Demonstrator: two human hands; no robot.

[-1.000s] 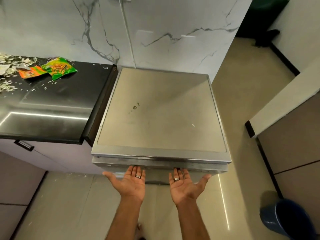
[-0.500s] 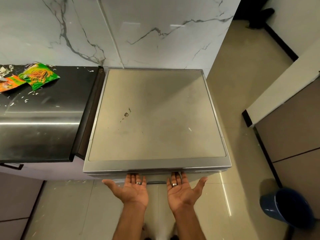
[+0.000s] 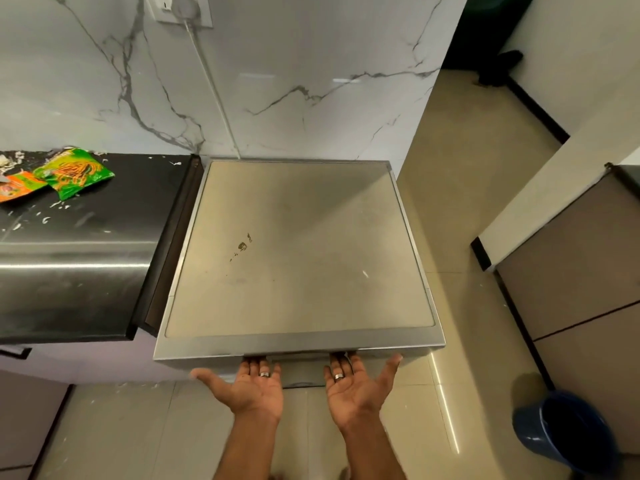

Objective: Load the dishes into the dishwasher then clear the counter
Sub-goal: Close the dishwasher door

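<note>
Dishwasher [image 3: 298, 251] nearer; both hands [image 3: 254, 389] seemingly (fingertips hidden) underneath.

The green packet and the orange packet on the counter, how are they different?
The green packet is fully in view, while the orange packet is cut off by the picture's left edge. The green packet lies nearer the dishwasher; the orange packet lies farther left. The green packet's corner overlaps the orange packet's edge. Both lie flat on the black counter among white scraps, and neither of the hands touches them.
</note>
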